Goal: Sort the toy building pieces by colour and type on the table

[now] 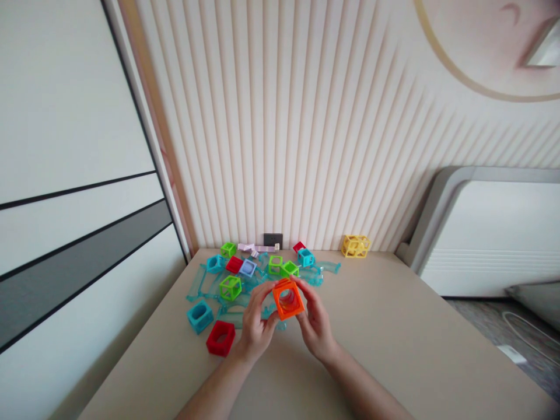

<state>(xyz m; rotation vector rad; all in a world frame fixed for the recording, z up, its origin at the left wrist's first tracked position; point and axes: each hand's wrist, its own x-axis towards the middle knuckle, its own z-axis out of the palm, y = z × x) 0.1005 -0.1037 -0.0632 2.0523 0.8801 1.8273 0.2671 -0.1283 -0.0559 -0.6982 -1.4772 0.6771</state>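
Observation:
Both hands hold an orange hollow cube block (288,298) just above the beige table (394,326). My left hand (255,325) pinches its left side with thumb and fingers. My right hand (315,322) grips its right side, fingers curled over the top edge. Behind the hands lies a scatter of toy pieces: green cubes (230,287), a teal cube (200,315), a red cube (221,338) and clear teal track pieces (198,283).
A yellow double cube (356,245) stands at the table's back edge near the ribbed wall. A dark wall socket (273,240) sits behind the pile. A white cabinet stands left, a white padded headboard (490,233) right.

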